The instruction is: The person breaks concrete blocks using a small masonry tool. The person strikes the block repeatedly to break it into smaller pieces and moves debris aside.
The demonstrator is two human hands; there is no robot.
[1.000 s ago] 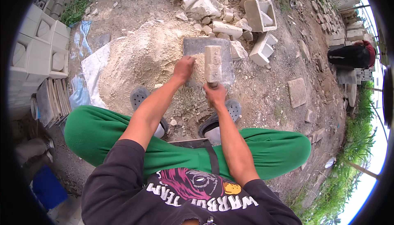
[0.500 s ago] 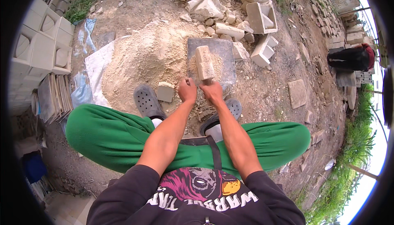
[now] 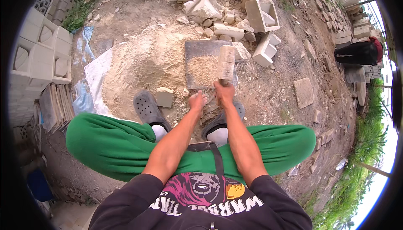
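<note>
A thick, dust-covered mallet (image 3: 226, 60) is in my right hand (image 3: 224, 93), its handle gripped in closed fingers. The mallet head is over the right side of a dark flat slab (image 3: 194, 49), on which crushed pale grit (image 3: 202, 70) is spread. Just off the slab's near edge is my left hand (image 3: 197, 101), its fingers curled in; whether anything is inside them is hidden. To the left of the slab rises a large heap of pale crushed stone (image 3: 147, 60). A small broken block piece (image 3: 165, 97) lies between my left shoe and left hand.
Broken hollow blocks and rubble (image 3: 228, 30) are piled beyond the slab. A white sheet (image 3: 97, 75) runs under the heap's left edge. Stacked blocks (image 3: 44, 49) and thin boards (image 3: 56, 106) stand at the left. Another person (image 3: 359, 53) bends over at the far right.
My right hand has shifted the mallet rightward, from over the grit to the slab's right side. My left hand has drawn back toward me. More of the grit now shows.
</note>
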